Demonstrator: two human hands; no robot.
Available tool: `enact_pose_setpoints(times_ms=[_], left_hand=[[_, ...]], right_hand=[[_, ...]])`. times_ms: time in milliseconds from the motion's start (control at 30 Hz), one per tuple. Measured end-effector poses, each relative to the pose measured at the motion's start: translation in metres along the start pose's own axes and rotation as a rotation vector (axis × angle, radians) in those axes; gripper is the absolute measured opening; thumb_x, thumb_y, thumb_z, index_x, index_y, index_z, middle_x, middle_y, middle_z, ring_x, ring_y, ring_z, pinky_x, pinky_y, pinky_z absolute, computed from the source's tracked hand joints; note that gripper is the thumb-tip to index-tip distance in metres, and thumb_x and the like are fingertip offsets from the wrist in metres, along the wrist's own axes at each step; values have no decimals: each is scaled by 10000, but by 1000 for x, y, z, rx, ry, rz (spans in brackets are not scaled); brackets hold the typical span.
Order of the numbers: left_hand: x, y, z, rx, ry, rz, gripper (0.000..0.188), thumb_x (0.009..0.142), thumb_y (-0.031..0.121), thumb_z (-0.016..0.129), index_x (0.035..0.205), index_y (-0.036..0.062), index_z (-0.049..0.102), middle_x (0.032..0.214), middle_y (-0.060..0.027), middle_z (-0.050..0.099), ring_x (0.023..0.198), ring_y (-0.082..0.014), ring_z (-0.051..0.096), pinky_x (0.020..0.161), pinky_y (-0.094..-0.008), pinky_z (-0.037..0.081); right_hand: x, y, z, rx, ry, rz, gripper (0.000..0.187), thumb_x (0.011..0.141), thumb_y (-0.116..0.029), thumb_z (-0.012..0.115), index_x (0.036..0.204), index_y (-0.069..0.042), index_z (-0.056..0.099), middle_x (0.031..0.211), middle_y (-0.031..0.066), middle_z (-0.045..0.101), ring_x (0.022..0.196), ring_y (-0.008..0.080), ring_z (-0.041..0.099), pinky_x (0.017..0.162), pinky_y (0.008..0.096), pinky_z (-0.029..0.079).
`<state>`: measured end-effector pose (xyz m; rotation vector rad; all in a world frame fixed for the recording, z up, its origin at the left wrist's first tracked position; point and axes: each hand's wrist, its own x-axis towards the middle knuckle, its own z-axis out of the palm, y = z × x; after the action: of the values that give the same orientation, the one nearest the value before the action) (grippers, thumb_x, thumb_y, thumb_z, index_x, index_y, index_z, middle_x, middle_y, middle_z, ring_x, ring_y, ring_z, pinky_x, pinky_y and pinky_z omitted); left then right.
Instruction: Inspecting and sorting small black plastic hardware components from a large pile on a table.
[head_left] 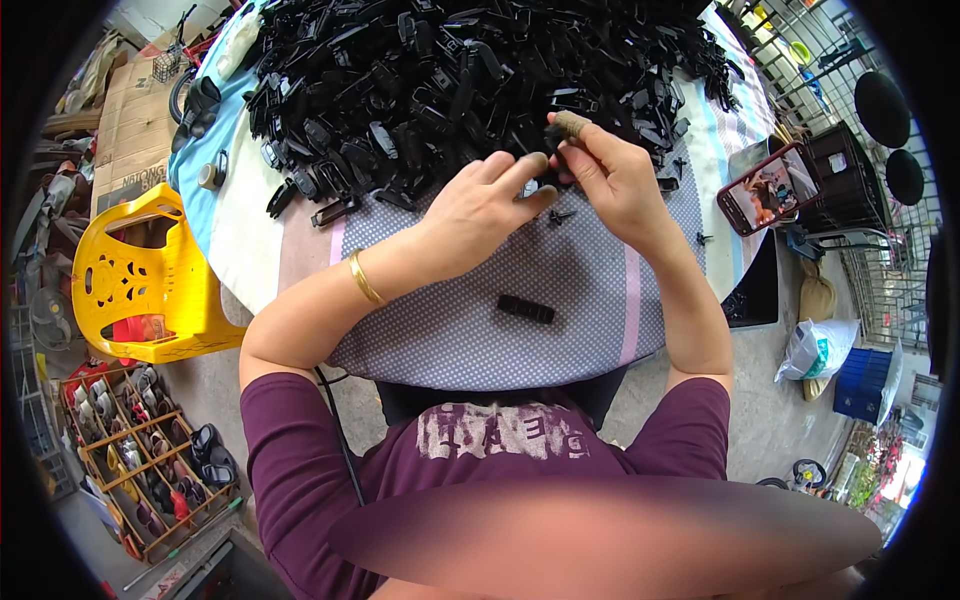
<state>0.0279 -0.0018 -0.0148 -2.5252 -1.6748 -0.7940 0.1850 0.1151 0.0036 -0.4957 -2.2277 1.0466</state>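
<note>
My right hand (612,180) is closed, thumb against a forefinger wrapped in tan tape, pinching a small black plastic part (556,132) whose exact kind I cannot make out. Close beside it on the left is my left hand (482,205), its thumb and forefinger apart. A large heap of black plastic clip-like pieces (400,85) covers the far half of the cloth-covered table (440,330). One black oblong piece (526,309) lies alone nearer to me. Below the hands sits a tiny black part (561,217).
A phone (768,190) with a lit screen stands at the table's right edge, by a black crate (845,180). To the left are a yellow plastic chair (150,280) and a wooden shoe rack (150,450). A dark cable (340,430) hangs by my left side.
</note>
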Motion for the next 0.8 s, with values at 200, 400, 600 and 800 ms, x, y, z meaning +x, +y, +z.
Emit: enact_pose_setpoints(times_ms=[200, 400, 600, 800], left_hand=[[5, -7, 5, 107, 139, 128, 257, 697, 47, 653, 951, 85, 647, 1089, -78, 546, 880, -190, 533, 733, -295, 479], [0, -15, -10, -1041, 266, -580, 208, 796, 12, 650, 981, -10, 555, 978, -110, 611, 891, -119, 617, 783, -253, 526], [1, -8, -13, -1168, 360, -593, 416, 807, -1, 633, 1204, -22, 509, 969, -87, 631, 842, -125, 625, 793, -248, 527], [-5, -6, -8, -1278, 356, -676, 316, 806, 15, 645, 1117, -12, 599, 954, -75, 650, 822, -99, 609, 754, -224, 515]], right_hand=[[-4, -9, 3, 151, 65, -21, 253, 908, -52, 515, 1140, 39, 558, 898, 58, 620, 709, 85, 601, 622, 188, 500], [-9, -18, 16, 360, 28, 94, 184, 903, -45, 513, 1036, 55, 591, 892, 41, 564, 679, 85, 605, 570, 173, 492], [-11, -10, 24, 326, -16, 128, 192, 899, -57, 524, 1037, 57, 592, 879, 44, 565, 654, 88, 601, 547, 174, 482], [-12, -2, 30, 17, 62, -130, 193, 876, -32, 549, 1048, 45, 593, 889, 54, 571, 671, 87, 591, 554, 182, 474]])
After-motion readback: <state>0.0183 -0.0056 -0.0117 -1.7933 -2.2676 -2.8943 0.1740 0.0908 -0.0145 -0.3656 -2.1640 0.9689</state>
